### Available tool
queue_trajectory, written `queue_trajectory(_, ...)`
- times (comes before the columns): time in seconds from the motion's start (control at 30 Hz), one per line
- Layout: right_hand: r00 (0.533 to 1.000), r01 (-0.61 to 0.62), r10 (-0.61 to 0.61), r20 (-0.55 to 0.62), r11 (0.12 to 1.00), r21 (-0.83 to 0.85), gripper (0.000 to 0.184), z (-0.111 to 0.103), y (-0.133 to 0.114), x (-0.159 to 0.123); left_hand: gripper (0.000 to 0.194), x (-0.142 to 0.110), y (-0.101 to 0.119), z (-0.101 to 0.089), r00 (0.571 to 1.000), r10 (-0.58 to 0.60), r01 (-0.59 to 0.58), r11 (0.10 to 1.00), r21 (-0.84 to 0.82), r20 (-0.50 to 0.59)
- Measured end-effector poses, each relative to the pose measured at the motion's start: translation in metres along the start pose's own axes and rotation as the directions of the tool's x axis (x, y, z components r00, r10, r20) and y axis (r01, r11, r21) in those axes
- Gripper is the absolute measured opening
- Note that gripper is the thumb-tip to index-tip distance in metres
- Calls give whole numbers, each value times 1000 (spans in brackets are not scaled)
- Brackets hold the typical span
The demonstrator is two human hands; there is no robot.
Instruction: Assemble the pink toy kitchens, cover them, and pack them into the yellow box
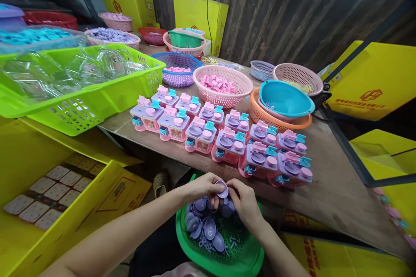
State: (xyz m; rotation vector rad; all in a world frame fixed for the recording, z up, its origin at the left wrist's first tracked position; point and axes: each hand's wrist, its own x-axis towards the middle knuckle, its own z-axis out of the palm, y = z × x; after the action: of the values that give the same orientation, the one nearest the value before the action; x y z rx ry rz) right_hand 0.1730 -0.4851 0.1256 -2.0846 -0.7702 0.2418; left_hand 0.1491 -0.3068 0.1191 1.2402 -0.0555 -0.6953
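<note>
A small purple toy bowl (pixel 222 189) is pinched between the thumb and fingers of my left hand (pixel 209 187). My right hand (pixel 243 200) is closed at the bowl's right edge; whatever its fingertips grip is hidden. Under both hands a green basket (pixel 186 246) holds several more purple bowls (pixel 209 228) and small purple hook-shaped pieces (pixel 232 242). Just beyond, rows of pink and purple toy kitchen units (pixel 229 145) stand on the table. Purple bowls sit on some of their tops, while others at the left have none.
Left on the table is a lime-green crate (pixel 81 108) of clear plastic packaging. A pink basket (pixel 224 99) of pink pieces and a blue bowl (pixel 286 97) stand behind the units. An open yellow carton (pixel 107 199) with packed items is at lower left.
</note>
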Motion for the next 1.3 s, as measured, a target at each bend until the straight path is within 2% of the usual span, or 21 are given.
queue_trajectory(0.13, 980, 194, -200, -12, 960, -204, 26, -2, 1, 4, 28, 1, 7, -2, 995, -69, 60, 991, -116, -75)
queue_trajectory(0.23, 955, 296, -292, 50, 929, -221, 25, -8, -2, 7, 23, -3, 14, -2, 988, -124, 106, 979, -172, -97)
queue_trajectory(0.33, 951, 310, -305, 58, 929, -202, 24, -14, -5, 11, 24, -6, 20, 1, 990, -108, 91, 981, -173, -92)
queue_trajectory(0.43, 948, 309, -317, 3, 922, -232, 21, -15, -7, 14, 26, -9, 26, 6, 995, -48, 38, 993, -114, -83)
queue_trajectory(0.5, 944, 287, -318, -89, 923, -257, 19, -14, -10, 15, 25, -11, 29, 11, 991, -12, 12, 1000, -1, -133)
queue_trajectory(0.53, 941, 265, -307, -140, 930, -255, 18, -14, -13, 16, 25, -12, 31, 14, 981, 17, 2, 995, 98, -195)
queue_trajectory(0.57, 940, 241, -288, -182, 940, -242, 18, -14, -16, 16, 25, -13, 33, 17, 959, 69, -6, 974, 226, -273)
queue_trajectory(0.63, 945, 205, -246, -216, 959, -195, 16, -14, -26, 17, 25, -15, 36, 22, 883, 237, 0, 864, 503, -406)
queue_trajectory(0.7, 955, 185, -215, -204, 970, -156, 16, -13, -36, 17, 25, -16, 39, 27, 814, 373, 46, 722, 691, -444)
queue_trajectory(0.73, 959, 173, -200, -201, 974, -146, 16, -13, -40, 18, 25, -16, 39, 29, 802, 398, 77, 670, 738, -445)
queue_trajectory(0.87, 964, 128, -156, -215, 982, -136, 17, -10, -50, 20, 26, -16, 42, 32, 804, 368, 191, 585, 789, -467)
queue_trajectory(1.17, 974, 80, -109, -200, 986, -147, 21, -12, -55, 21, 26, -19, 44, 34, 811, 324, 264, 540, 799, -487)
queue_trajectory(1.3, 981, 57, -91, -169, 978, -199, 22, -12, -57, 22, 26, -19, 41, 34, 806, 313, 361, 411, 837, -502)
